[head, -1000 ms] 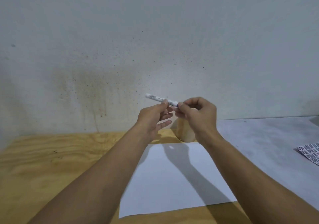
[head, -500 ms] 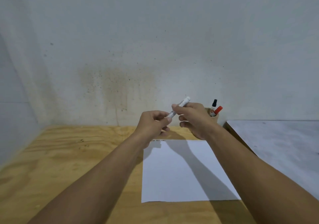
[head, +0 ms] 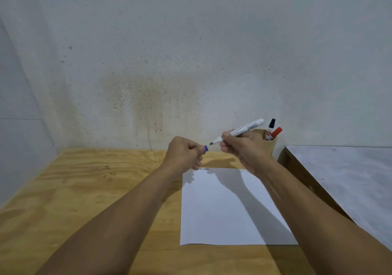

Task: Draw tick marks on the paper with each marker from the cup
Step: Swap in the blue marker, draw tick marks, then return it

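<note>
Two hands hover above the paper (head: pixel 229 209) on the wooden bench (head: pixel 89 190). Right hand (head: pixel 244 147) pinches an uncapped white marker (head: pixel 244 130), tip toward the left hand (head: pixel 184 153), which pinches its blue cap (head: pixel 205 148). Behind the paper, the cup (head: pixel 269 145) holds a black-capped marker (head: pixel 270 128) and a red-capped marker (head: pixel 276 132).

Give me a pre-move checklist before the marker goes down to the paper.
1. Cap off: ok. The blue cap is in the left hand, clear of the tip.
2. Marker grip: ok. The right hand holds the marker, tip pointing down-left.
3. Paper flat on the wooden table: ok.
4. Blank space on the paper: ok. Only small dark marks along its far edge.
5. Ink flow: cannot tell.
6. Other markers in the cup: ok, two remain.
</note>
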